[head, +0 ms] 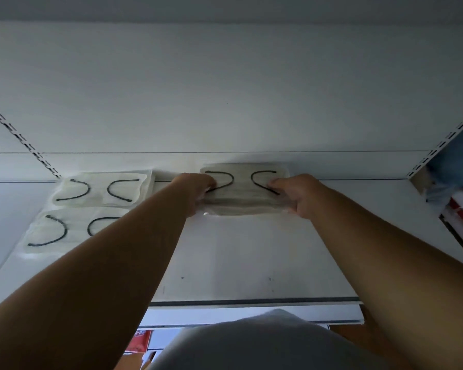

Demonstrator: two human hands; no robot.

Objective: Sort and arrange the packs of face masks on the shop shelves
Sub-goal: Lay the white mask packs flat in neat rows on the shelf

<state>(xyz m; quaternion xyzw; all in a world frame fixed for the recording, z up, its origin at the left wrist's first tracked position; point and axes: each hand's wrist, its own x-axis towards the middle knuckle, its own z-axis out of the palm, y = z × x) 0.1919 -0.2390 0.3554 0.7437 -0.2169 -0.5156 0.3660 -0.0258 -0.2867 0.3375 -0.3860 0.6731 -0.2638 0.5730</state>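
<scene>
Two mask packs are lying at the shelf's (241,263) far left: the rear left pack (102,188) near the back edge, the front left pack (54,231) just before it. The left hand (195,192) is gripping the left end of the held pack (245,192), which is sitting at the back edge mid-shelf. The right hand (296,194) is gripping its right end, fingers on top.

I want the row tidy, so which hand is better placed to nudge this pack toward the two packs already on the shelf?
Probably the right hand: it grips the held pack on the edge away from the two packs, so it can push it their way.
</scene>
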